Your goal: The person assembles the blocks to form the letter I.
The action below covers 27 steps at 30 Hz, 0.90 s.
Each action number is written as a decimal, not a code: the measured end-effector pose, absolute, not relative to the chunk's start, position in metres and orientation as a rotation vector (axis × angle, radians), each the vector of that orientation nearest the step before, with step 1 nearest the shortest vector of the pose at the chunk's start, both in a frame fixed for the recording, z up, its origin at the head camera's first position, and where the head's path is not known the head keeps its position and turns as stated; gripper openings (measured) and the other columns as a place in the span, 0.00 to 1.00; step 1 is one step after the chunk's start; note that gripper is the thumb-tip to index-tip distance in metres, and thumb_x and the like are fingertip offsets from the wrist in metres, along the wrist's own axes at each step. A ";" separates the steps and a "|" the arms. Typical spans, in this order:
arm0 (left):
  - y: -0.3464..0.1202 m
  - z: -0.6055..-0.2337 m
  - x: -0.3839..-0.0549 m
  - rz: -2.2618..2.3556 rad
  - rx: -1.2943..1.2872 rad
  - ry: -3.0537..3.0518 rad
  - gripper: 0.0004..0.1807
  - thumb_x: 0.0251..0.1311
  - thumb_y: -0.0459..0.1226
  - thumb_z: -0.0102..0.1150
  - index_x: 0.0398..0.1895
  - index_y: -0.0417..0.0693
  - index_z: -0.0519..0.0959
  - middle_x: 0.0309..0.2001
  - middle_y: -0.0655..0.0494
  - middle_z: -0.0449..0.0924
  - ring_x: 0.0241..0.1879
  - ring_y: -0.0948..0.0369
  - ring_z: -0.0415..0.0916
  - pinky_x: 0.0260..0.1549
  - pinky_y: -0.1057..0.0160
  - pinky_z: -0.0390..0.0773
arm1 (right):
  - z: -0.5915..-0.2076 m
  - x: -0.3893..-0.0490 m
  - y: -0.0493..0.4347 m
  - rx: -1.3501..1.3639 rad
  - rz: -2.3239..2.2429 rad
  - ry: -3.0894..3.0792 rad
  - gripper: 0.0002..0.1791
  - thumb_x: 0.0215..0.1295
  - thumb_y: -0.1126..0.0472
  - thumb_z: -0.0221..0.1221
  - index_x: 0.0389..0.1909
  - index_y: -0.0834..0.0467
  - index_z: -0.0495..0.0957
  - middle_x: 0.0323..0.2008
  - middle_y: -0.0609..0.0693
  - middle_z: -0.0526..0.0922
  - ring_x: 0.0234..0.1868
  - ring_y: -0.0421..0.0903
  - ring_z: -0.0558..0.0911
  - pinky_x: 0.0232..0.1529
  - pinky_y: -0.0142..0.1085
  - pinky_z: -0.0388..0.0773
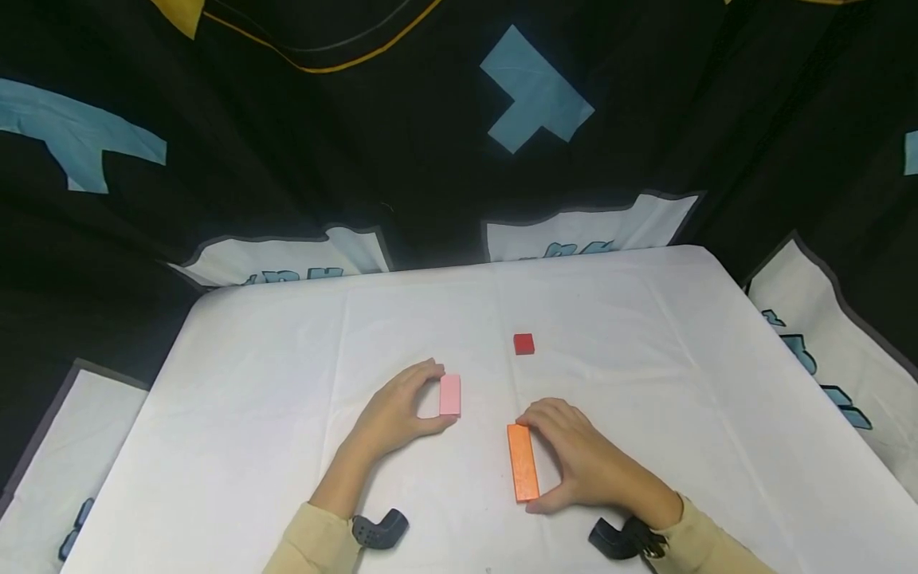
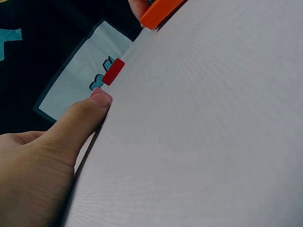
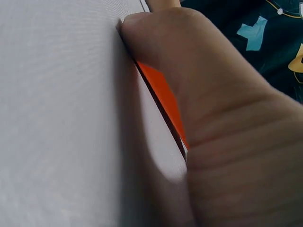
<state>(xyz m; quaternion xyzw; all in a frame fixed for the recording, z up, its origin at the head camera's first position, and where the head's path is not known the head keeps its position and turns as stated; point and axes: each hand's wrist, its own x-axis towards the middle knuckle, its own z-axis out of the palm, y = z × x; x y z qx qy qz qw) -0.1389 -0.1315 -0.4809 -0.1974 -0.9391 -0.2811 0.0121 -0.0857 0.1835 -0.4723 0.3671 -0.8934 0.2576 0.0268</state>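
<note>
In the head view, my left hand [image 1: 397,409] holds a small pink block [image 1: 449,395] by its two ends, thumb at the near end and fingers at the far end. To the right, my right hand [image 1: 584,458] grips a longer orange block [image 1: 523,463] the same way. Beyond both hands lies a small red block [image 1: 524,344], touched by neither. From the left wrist, the thumb [image 2: 98,100] covers most of the pink block [image 2: 103,92]. The right wrist view shows the orange block [image 3: 163,94] partly behind the thumb.
A white cloth with faint creases covers the table [image 1: 237,383]. Dark fabric [image 1: 402,159] with blue and yellow patterns hangs behind it and at both sides. A dark device [image 1: 380,529] is worn at the left wrist, and another [image 1: 613,540] at the right.
</note>
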 end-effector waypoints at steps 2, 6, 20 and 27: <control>-0.132 -0.481 -0.139 -0.878 -0.618 -2.924 0.41 0.48 0.60 0.71 0.65 0.57 0.73 0.70 0.54 0.70 0.71 0.54 0.67 0.70 0.52 0.68 | -0.473 -0.085 0.183 1.137 0.801 -2.751 0.52 0.35 0.28 0.73 0.60 0.50 0.71 0.58 0.39 0.71 0.63 0.40 0.67 0.66 0.47 0.69; -0.132 -0.481 -0.139 -0.884 -0.616 -2.924 0.41 0.48 0.61 0.72 0.65 0.57 0.73 0.70 0.54 0.71 0.71 0.54 0.67 0.70 0.52 0.68 | -0.473 -0.085 0.184 1.140 0.799 -2.745 0.52 0.35 0.28 0.73 0.61 0.50 0.71 0.58 0.39 0.71 0.63 0.39 0.66 0.66 0.46 0.68; -0.131 -0.481 -0.139 -0.876 -0.612 -2.938 0.41 0.48 0.61 0.71 0.65 0.57 0.73 0.71 0.53 0.70 0.71 0.54 0.66 0.70 0.51 0.68 | -0.475 -0.084 0.185 1.134 0.784 -2.780 0.54 0.36 0.25 0.71 0.63 0.50 0.70 0.58 0.38 0.71 0.63 0.39 0.66 0.66 0.47 0.69; -0.131 -0.480 -0.140 -0.868 -0.608 -2.953 0.41 0.48 0.61 0.71 0.65 0.57 0.72 0.71 0.53 0.69 0.72 0.54 0.66 0.71 0.51 0.67 | -0.473 -0.083 0.185 1.098 0.768 -2.829 0.55 0.36 0.24 0.70 0.65 0.49 0.69 0.59 0.38 0.71 0.63 0.39 0.65 0.64 0.47 0.69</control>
